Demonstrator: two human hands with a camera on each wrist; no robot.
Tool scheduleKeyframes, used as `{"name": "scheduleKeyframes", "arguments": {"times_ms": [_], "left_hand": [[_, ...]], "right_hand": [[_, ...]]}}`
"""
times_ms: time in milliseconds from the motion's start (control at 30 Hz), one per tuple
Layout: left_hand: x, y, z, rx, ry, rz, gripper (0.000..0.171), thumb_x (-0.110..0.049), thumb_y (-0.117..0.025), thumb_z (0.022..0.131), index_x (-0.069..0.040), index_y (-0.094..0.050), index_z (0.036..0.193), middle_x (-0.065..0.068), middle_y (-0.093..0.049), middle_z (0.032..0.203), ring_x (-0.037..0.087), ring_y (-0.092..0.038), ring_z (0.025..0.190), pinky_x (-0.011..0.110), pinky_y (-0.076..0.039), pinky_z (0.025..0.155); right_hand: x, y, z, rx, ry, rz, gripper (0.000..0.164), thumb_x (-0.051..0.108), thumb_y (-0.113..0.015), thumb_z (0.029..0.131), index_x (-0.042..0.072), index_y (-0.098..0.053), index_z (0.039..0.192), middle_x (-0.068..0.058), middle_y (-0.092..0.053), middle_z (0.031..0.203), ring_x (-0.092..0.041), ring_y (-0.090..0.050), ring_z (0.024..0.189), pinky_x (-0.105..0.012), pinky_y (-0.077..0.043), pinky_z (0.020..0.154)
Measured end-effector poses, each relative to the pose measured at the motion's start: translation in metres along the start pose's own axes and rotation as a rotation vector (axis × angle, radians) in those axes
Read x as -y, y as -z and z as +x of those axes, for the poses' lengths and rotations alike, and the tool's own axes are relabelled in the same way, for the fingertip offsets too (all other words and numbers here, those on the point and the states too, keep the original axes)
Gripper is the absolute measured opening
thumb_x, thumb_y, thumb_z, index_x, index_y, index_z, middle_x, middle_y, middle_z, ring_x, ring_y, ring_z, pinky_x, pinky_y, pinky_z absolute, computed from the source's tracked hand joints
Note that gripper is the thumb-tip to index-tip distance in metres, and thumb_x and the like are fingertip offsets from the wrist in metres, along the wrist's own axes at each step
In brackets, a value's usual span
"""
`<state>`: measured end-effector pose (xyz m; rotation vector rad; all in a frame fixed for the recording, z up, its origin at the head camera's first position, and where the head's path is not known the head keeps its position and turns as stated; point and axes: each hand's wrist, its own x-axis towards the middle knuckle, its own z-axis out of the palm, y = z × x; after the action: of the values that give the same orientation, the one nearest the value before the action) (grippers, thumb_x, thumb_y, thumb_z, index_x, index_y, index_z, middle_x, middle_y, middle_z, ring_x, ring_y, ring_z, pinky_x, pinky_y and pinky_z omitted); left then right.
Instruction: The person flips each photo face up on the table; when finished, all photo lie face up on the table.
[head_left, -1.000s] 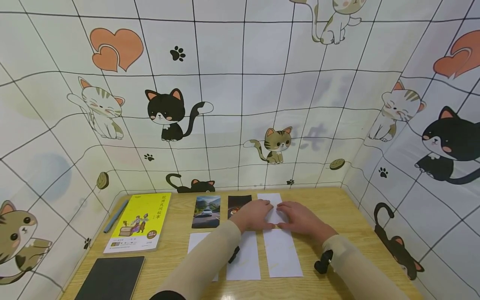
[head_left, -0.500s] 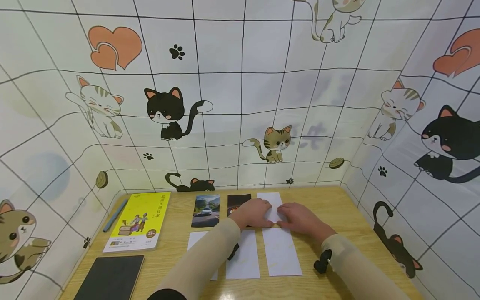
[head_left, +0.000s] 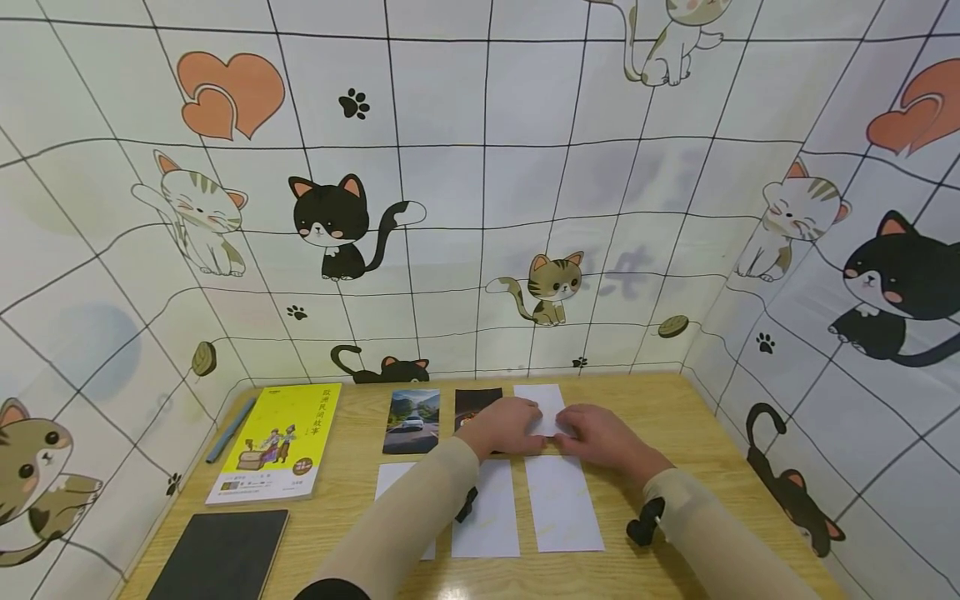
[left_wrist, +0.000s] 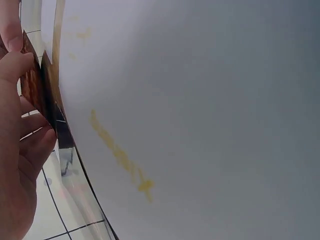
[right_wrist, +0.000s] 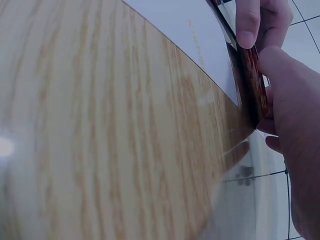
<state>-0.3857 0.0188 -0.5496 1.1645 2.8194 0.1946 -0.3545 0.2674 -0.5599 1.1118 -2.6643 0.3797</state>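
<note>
Pinched near closer end by thumbs and fingers of left hand (head_left: 501, 427) and right hand (head_left: 606, 437): thin, white-backed, brown-printed rectangular card (head_left: 536, 400), just beyond rightmost flat white paper-like rectangle (head_left: 564, 504). Likely to buckle or crease if squeezed inward; likely to slip if pinched loosely. Held over smooth, wood-grained tabletop (head_left: 660, 417).

A rectangular card (head_left: 548, 406), white on the side turned up, is held near its closer end by the left hand (head_left: 502, 427) and the right hand (head_left: 603, 435), with both thumbs at the near edge. It tilts, that edge raised off the surface (head_left: 645, 400), so the wrist views catch its underside, printed in dark reddish brown; the printed subject is too oblique to read. Its long sides run away from the person, just beyond a white slip (head_left: 564, 504).
</note>
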Motion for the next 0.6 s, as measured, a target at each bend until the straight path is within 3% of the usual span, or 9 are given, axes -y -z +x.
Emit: {"name": "scheduleKeyframes", "arguments": {"times_ms": [167,267,400,600], "left_hand": [[0.000,0.002,-0.002,-0.017,0.001,-0.037,0.055,-0.055,-0.057,0.108,-0.012,-0.075,0.137,0.001,-0.071,0.145,0.018,-0.066,0.135,0.034,-0.050,0.115],[0.002,0.000,-0.002,-0.022,0.014,-0.055,0.054,-0.053,-0.056,0.110,-0.014,-0.074,0.142,-0.001,-0.070,0.147,0.017,-0.064,0.138,0.033,-0.048,0.117],[0.004,0.001,-0.002,-0.029,0.041,-0.127,0.051,-0.052,-0.057,0.111,-0.016,-0.075,0.142,-0.004,-0.071,0.145,0.014,-0.063,0.138,0.032,-0.048,0.118],[0.007,-0.002,-0.002,-0.067,0.037,-0.250,0.038,-0.045,-0.067,0.110,-0.018,-0.079,0.134,-0.009,-0.077,0.129,0.009,-0.070,0.121,0.031,-0.054,0.108]], "right_hand": [[-0.003,-0.004,0.000,0.004,-0.064,0.057,0.029,0.029,-0.080,0.100,0.010,-0.078,0.122,-0.001,-0.075,0.115,-0.019,-0.071,0.104,-0.047,-0.060,0.093],[-0.005,-0.008,-0.001,-0.019,-0.106,0.131,0.029,0.019,-0.080,0.097,0.009,-0.078,0.124,-0.004,-0.076,0.119,-0.023,-0.072,0.109,-0.051,-0.060,0.096],[-0.004,-0.010,0.000,-0.075,-0.135,0.254,0.024,0.005,-0.076,0.096,0.006,-0.081,0.119,-0.007,-0.079,0.118,-0.027,-0.074,0.110,-0.053,-0.061,0.096],[0.002,-0.009,0.004,-0.118,-0.279,0.464,0.016,0.002,-0.075,0.102,0.013,-0.085,0.109,-0.002,-0.081,0.113,-0.027,-0.076,0.111,-0.052,-0.061,0.096]]}}
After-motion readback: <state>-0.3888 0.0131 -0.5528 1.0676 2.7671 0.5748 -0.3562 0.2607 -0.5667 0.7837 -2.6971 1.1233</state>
